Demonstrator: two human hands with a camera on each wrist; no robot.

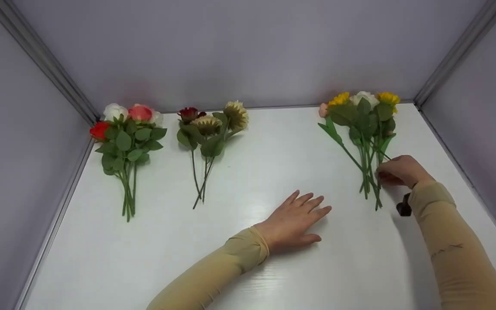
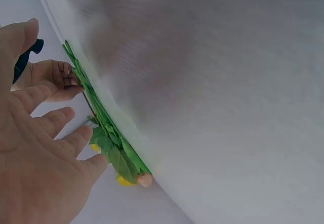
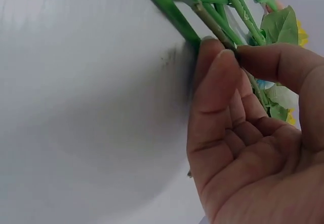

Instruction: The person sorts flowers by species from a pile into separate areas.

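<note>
Clock face = table (image 1: 269,155) in head view. Right hand (image 1: 403,170) at about 3: thumb and fingertips pinch a thin brownish stem (image 3: 212,25), right by the green stems of the yellow-and-white bunch (image 1: 363,116). That bunch lies at 2, blooms toward 12, stem ends toward 6, with a peach bud on its 10 o'clock side. Left hand (image 1: 293,221) near center, toward 4: released, fingers spread, holding nothing, well apart from the flowers; can't tell if it touches the table. Rose bunch (image 1: 124,141) (red, pink, white) at 10; burgundy-and-cream bunch (image 1: 212,146) at 11, stems crossed.
</note>
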